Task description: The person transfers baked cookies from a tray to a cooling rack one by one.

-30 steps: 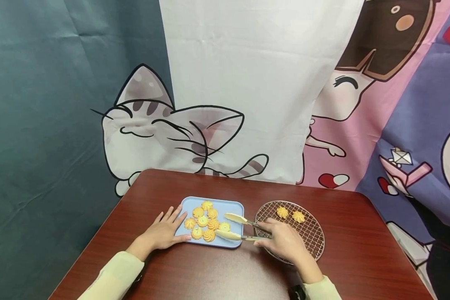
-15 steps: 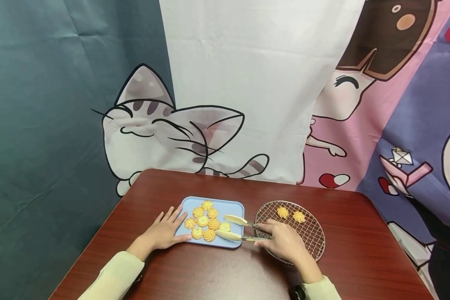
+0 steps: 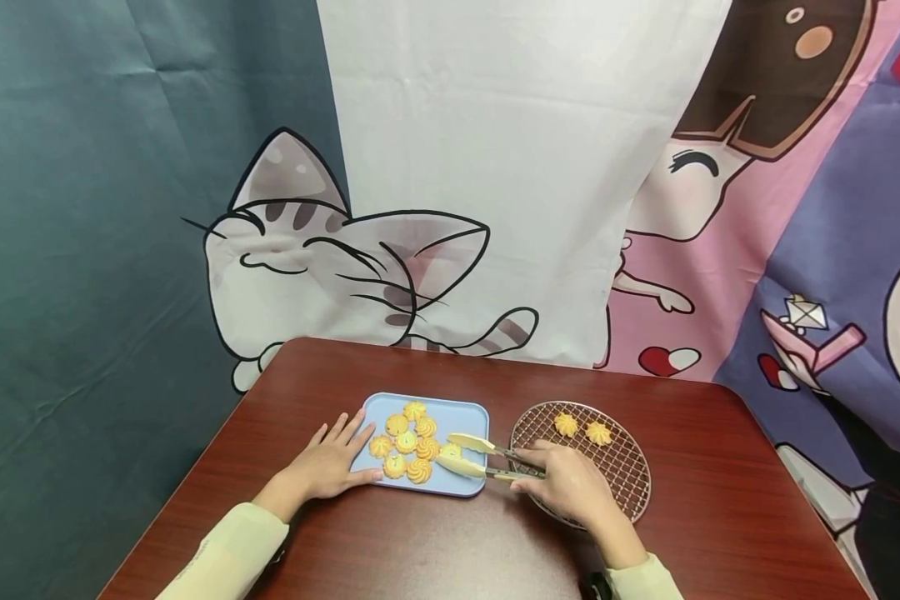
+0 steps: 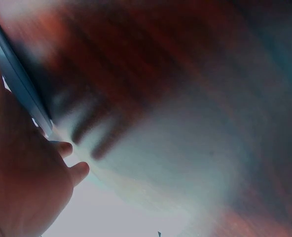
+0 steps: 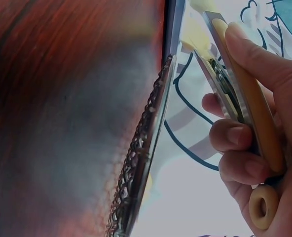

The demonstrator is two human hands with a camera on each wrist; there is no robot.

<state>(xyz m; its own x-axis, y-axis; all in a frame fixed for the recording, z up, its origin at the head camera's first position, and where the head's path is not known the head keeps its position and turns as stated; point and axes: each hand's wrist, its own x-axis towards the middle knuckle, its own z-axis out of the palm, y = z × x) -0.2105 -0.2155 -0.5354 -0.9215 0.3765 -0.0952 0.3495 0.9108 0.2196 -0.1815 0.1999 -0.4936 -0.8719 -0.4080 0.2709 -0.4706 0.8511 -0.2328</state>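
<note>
My right hand (image 3: 567, 481) grips a pair of tongs (image 5: 252, 98) with cream tips, fingers and thumb wrapped round the handles. The tongs' tips reach over the right part of a blue tray (image 3: 470, 417), on either side of a pale yellow cookie (image 3: 451, 451) that they partly cover. Several more piped cookies (image 3: 405, 442) lie in a cluster on the tray's left and middle. With fingers spread, my left hand (image 3: 328, 463) rests at the tray's left edge. In the left wrist view, the tray's side (image 4: 25, 81) shows beside that hand.
Right of the tray stands a round wire rack (image 3: 630, 479), partly under my right hand. Two flower-shaped cookies (image 3: 566, 425) lie at its back. Both sit on a reddish-brown wooden table (image 3: 360, 550). Behind it hangs a printed cloth (image 3: 525, 167) with cartoon figures.
The tongs' tips have drawn closer together around the pale cookie at the tray's right. My left hand, the tray and the rack have stayed in place.
</note>
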